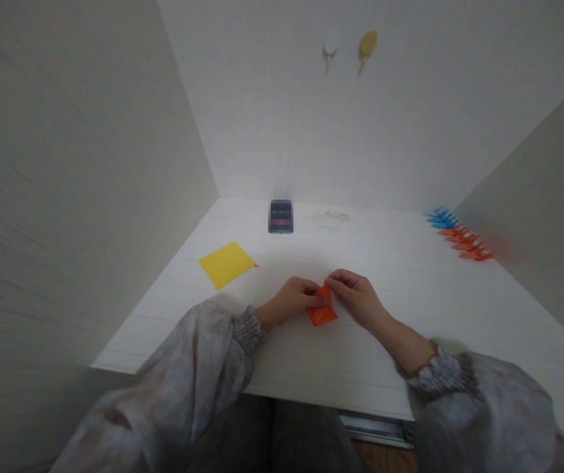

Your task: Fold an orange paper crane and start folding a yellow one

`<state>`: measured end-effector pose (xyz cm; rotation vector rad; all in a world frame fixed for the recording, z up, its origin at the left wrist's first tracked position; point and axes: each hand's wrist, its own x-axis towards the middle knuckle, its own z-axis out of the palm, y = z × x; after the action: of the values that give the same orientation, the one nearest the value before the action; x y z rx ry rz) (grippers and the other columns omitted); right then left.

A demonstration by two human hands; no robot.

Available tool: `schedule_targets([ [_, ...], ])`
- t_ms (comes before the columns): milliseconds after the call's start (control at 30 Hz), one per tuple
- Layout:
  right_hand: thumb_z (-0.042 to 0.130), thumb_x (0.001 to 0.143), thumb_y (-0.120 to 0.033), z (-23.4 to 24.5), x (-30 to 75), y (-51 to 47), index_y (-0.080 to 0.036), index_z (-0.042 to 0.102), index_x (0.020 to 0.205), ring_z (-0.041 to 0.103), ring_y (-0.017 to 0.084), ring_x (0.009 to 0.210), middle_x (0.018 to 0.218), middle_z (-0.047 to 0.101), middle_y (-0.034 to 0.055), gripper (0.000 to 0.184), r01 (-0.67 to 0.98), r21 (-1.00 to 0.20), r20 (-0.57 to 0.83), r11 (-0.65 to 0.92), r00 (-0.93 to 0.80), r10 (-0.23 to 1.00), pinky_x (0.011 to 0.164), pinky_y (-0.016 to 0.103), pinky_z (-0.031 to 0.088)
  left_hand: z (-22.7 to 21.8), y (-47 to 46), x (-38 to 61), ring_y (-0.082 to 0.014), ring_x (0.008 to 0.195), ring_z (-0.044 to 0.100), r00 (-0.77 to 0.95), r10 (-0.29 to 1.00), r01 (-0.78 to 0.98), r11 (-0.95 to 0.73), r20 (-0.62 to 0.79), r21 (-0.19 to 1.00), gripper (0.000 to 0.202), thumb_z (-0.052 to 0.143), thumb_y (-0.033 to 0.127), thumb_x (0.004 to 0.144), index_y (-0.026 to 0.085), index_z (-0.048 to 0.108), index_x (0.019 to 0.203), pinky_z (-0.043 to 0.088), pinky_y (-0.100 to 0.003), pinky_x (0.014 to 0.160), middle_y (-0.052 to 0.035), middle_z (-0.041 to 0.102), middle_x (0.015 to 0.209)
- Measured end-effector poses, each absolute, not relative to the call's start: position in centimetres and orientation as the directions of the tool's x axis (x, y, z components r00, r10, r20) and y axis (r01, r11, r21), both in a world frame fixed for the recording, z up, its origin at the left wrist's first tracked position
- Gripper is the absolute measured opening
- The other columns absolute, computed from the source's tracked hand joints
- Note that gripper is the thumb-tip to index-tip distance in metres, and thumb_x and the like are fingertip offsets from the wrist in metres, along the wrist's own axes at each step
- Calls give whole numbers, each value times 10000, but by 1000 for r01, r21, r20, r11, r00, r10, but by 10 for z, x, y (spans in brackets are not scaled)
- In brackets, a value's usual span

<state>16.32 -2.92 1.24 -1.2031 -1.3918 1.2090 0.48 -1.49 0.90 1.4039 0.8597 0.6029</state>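
Left hand point(292, 300) pinches the orange paper point(321, 316), thumb laid across the top, other fingers mostly hidden at the far side, grip nearly closed; a ring point(307, 286) shows on one finger. Right hand point(359, 301) has thumb and fingertips drawn together at the paper's upper corner, gripping it there, rest of the fingers loosely curled. Orange paper is folded, creases visible, located between the two hands, over the near middle part of the white worktop point(306, 374). Exact fold shape too small to tell. Both wrists come out of gathered grey cuffs, left sleeve point(203, 368) and right sleeve point(489, 401). Beyond the left hand, a yellow sheet point(227, 264) lies flat and slanted, with a small orange bit point(256, 265) at its right corner. Farther back, near the back wall point(282, 112), a small dark item point(281, 217), pixelated, cannot tell what; pale brownish stain point(332, 218) to its right. Far right, by the side wall, a slanted row of folded pieces: blue ones point(440, 219) behind, orange ones point(467, 243) in front. White hook point(330, 45) and gold hook point(368, 43) sit side by side high on the back wall.
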Motion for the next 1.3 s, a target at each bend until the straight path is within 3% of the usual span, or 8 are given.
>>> schedule_targets([
  [433,580,699,-350,19,164,-32,-178,583,642,392,102,525,562,461,-25,181,86,-994,62,74,-136,989,497,233,302,9,-15,5,-85,526,481,593,788,101,128,-163,987,244,642,311,585,105,643,716,347,-201,518,-1,588,610],
  [800,568,706,-330,19,164,-31,-190,619,681,434,111,559,601,504,-17,151,79,-991,98,110,-147,984,536,236,338,10,-14,5,-82,530,486,599,780,101,150,-181,984,248,643,305,582,107,648,732,347,-198,523,-5,595,622],
  [1000,502,744,-389,16,162,-29,-186,616,794,465,123,602,643,536,-1,239,160,-980,97,120,-141,985,573,249,369,7,-12,4,-90,547,494,525,840,46,133,-137,990,270,647,319,586,103,641,747,370,-208,543,-15,597,634],
  [1300,540,713,-364,17,162,-30,-179,576,687,460,112,565,626,542,-5,191,207,-970,98,129,-154,983,514,237,357,9,-13,5,-90,553,496,516,849,6,131,-115,991,258,639,326,602,109,637,743,370,-212,552,-10,590,634],
])
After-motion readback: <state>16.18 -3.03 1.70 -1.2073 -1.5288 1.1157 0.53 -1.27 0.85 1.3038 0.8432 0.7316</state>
